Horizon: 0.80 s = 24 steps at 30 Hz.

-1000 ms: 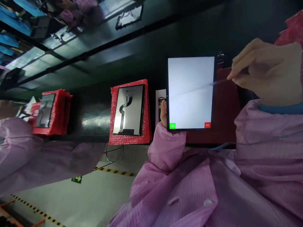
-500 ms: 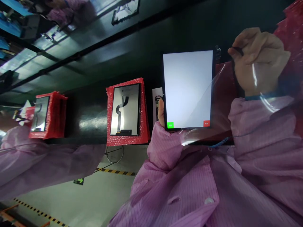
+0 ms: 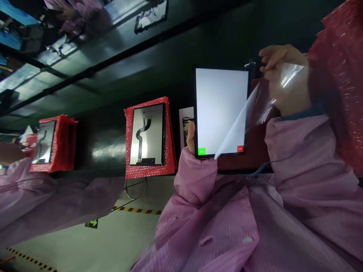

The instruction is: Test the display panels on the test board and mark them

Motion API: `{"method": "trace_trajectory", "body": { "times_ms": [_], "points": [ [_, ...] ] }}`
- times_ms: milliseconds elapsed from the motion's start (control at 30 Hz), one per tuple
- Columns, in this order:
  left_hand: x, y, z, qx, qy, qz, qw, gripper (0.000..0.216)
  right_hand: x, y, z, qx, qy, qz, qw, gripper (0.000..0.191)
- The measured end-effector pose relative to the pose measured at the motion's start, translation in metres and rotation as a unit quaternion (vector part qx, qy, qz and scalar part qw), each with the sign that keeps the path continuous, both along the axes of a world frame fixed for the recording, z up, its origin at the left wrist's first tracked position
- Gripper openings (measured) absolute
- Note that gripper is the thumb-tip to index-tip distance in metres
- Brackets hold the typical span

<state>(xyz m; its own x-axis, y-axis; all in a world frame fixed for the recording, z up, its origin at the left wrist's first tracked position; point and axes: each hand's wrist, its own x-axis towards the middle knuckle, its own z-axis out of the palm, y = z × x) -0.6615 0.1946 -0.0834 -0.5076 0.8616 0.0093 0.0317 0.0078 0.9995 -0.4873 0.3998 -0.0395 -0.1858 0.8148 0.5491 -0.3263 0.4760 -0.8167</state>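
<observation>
A black-edged flat tablet with a lit white screen (image 3: 219, 105) was held over the dark, glossy bench (image 3: 99, 141) by the left hand (image 3: 191, 138); its thumb was laid along the eight o'clock edge, the fingers being hidden behind, so their spread could not be told; a clear, shiny plastic film (image 3: 266, 111) was gripped by the right hand (image 3: 280, 60) at two o'clock, with the fingers loosely curled; the sheet was slanted across the screen's four o'clock part towards six o'clock.

The film could, it was judged, be snagged on the pink striped sleeve (image 3: 195, 170) if its lower corner were left trailing; the screen could be smeared were the sheet dragged across it; the tablet could be tipped onto the dark red sheet (image 3: 256, 151) at four o'clock if thumb pressure were lost.

The pinch point was obscured by glare; whether the film's lower corner was touching screen or sleeve could not be settled; a white card with dark parts (image 3: 185, 112) at nine o'clock was partly covered by the tablet.
</observation>
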Motion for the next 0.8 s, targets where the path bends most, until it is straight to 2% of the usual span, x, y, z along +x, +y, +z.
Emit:
{"method": "trace_trajectory", "body": {
  "times_ms": [67,167,200,267,333,400,467,533,600,667,800],
  "points": [
    [0.002,0.002,0.005,-0.013,-0.023,-0.039,0.999,0.09,-0.002,-0.003,-0.001,0.032,-0.08,-0.042,0.995,0.018],
    [0.008,0.006,0.015,-0.006,-0.041,-0.103,0.994,0.09,-0.005,-0.004,-0.007,0.072,-0.183,-0.12,0.973,0.024],
    [0.011,0.007,0.018,0.003,-0.039,-0.109,0.993,0.09,-0.006,-0.003,-0.009,0.081,-0.203,-0.139,0.966,0.025],
    [0.015,0.007,0.024,0.024,-0.018,-0.074,0.997,0.092,-0.008,-0.001,-0.012,0.073,-0.211,-0.157,0.962,0.022],
    [0.015,0.004,0.032,0.021,0.01,-0.017,1.0,0.088,-0.009,-0.001,-0.013,0.038,-0.197,-0.142,0.969,0.019],
    [0.013,0.001,0.044,-0.013,0.034,-0.004,0.999,0.073,-0.009,-0.004,-0.013,0.013,-0.184,-0.111,0.977,0.023],
    [0.013,0.0,0.059,-0.051,0.035,-0.054,0.997,0.051,-0.009,-0.009,-0.011,0.021,-0.188,-0.082,0.978,0.032],
    [0.022,0.003,0.072,-0.053,0.007,-0.107,0.993,0.033,-0.009,-0.015,-0.009,0.068,-0.21,-0.073,0.973,0.041],
    [0.037,0.01,0.081,-0.03,-0.039,-0.142,0.989,0.035,-0.009,-0.023,-0.006,0.128,-0.232,-0.078,0.961,0.048],
    [0.054,0.016,0.085,-0.001,-0.075,-0.163,0.984,0.044,-0.007,-0.031,-0.001,0.172,-0.241,-0.082,0.952,0.046],
    [0.072,0.014,0.081,0.051,-0.061,-0.185,0.98,0.039,-0.001,-0.045,0.01,0.181,-0.253,-0.095,0.945,0.037]
  ]
}}
